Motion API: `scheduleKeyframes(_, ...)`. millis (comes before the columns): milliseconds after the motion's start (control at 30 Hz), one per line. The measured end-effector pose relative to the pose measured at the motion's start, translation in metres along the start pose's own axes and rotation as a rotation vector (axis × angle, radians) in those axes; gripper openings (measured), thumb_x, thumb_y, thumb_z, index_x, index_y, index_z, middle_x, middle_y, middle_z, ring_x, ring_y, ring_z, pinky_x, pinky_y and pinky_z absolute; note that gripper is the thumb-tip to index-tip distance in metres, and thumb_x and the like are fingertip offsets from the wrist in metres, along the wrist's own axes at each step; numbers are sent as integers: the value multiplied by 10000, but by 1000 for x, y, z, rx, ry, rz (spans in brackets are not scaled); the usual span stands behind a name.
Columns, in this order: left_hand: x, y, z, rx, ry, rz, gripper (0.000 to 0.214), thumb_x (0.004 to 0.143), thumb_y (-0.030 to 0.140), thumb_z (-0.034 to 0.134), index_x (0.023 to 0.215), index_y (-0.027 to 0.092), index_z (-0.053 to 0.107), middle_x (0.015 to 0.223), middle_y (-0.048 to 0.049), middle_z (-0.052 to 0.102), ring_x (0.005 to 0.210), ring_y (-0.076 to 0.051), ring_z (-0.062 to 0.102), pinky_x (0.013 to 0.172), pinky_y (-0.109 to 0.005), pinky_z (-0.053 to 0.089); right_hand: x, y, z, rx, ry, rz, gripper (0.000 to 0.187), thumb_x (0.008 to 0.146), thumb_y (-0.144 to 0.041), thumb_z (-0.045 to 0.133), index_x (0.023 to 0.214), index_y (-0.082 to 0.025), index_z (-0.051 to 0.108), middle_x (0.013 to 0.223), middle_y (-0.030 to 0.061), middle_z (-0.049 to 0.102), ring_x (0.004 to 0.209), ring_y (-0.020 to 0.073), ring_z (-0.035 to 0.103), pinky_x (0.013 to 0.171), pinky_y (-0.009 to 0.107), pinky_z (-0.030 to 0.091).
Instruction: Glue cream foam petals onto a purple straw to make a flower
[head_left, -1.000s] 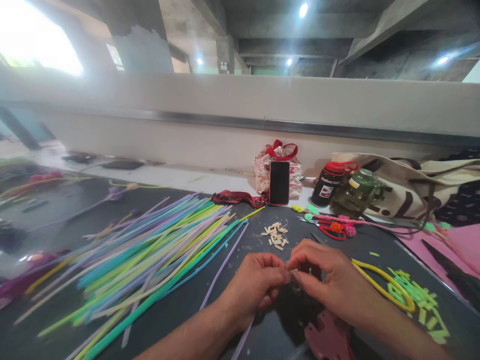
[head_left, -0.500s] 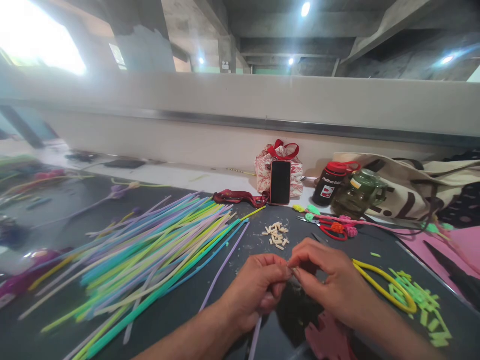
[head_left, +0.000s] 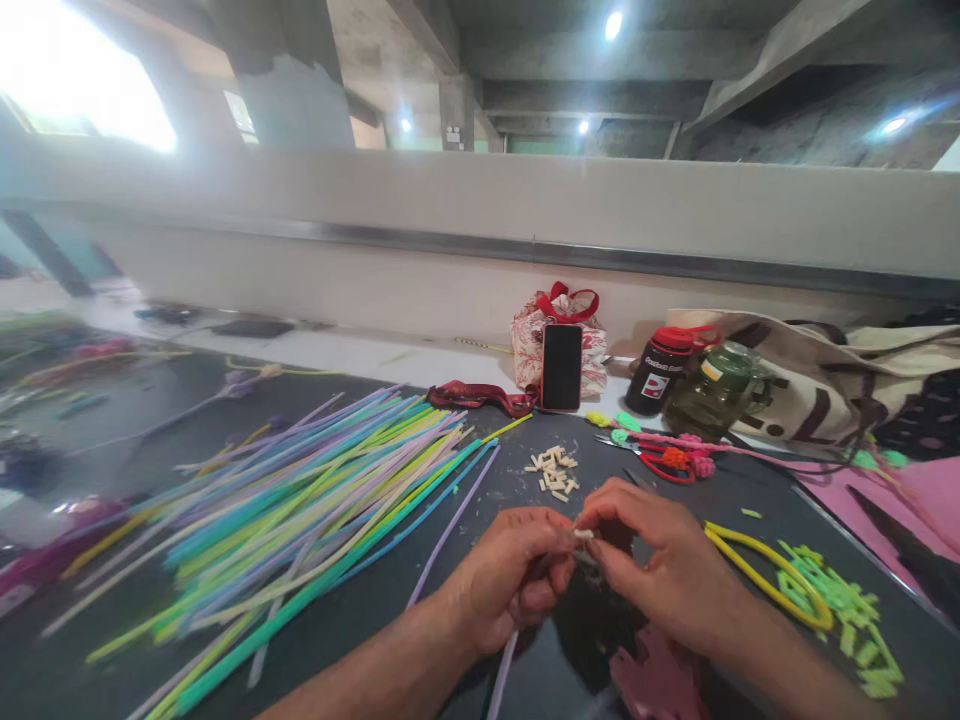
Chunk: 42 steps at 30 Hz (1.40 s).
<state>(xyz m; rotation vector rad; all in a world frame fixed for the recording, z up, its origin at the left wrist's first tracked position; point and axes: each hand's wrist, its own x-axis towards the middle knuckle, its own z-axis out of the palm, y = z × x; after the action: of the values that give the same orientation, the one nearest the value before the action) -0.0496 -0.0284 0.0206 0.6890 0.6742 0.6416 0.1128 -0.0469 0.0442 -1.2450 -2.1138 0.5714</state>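
My left hand [head_left: 514,575] is closed around a pale lilac pipe cleaner [head_left: 502,677], whose tail hangs out below the fist toward the table's near edge. Close beside it, my right hand [head_left: 649,545] pinches with thumb and forefinger at a short cream piece [head_left: 583,536]. The fingertips of both hands nearly meet there. Whether the cream piece is joined to the pipe cleaner is hidden by the fingers. Just beyond the hands lies a small heap of similar cream pieces [head_left: 553,470] on the dark tabletop.
Many pastel pipe cleaners [head_left: 315,510] spread across the left. At right lie a yellow loop [head_left: 765,580], green cut pieces [head_left: 847,600] and red-handled scissors [head_left: 667,465]. A phone [head_left: 562,368], a black bottle [head_left: 660,372] and a green jug [head_left: 716,390] stand behind.
The cream piece now shows between the fingertips, where fingers mostly covered it before. My hands have barely shifted; the pipe cleaner's tail has swung slightly left.
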Motion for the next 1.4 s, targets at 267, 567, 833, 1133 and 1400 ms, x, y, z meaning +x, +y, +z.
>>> scheduleKeyframes(267, 2, 1, -4, 32, -48, -43, 123, 678, 257, 518, 631, 145, 502, 437, 48, 488, 263, -5, 234, 302, -153, 85, 0, 4, 1, 22, 2, 22, 151, 756, -88, 504, 772, -215, 585, 741, -13, 575, 665, 126, 549, 594, 247, 418)
scheduleKeyframes(567, 2, 2, -4, 54, -22, -68, 153, 635, 246, 597, 611, 164, 470, 409, 70, 461, 263, 3, 196, 311, -168, 46, 1, 5, 4, 49, 2, 39, 173, 733, -59, 501, 753, -216, 572, 709, -35, 549, 614, 104, 519, 554, 226, 396)
scheduleKeyframes(833, 3, 0, -4, 80, 9, -23, 163, 641, 235, 607, 592, 167, 467, 382, 72, 447, 253, 2, 187, 308, -177, 47, 2, -4, 1, 69, -30, 55, 192, 722, -54, 499, 789, -214, 581, 709, -40, 540, 606, 97, 514, 553, 215, 400)
scheduleKeyframes(1133, 3, 2, -1, 130, 128, 99, 194, 646, 271, 640, 605, 159, 487, 378, 70, 443, 270, 4, 209, 307, -163, 68, 3, 1, -9, 171, 46, 150, 179, 731, -139, 519, 873, -214, 598, 764, -27, 593, 667, 115, 546, 605, 218, 418)
scheduleKeyframes(1400, 0, 3, 7, 183, 210, 167, 222, 637, 296, 650, 610, 157, 480, 391, 68, 457, 292, 2, 261, 316, -130, 124, 1, 3, -4, 212, 195, 258, 222, 840, -342, 462, 762, -203, 617, 568, -47, 518, 536, 108, 500, 493, 210, 363)
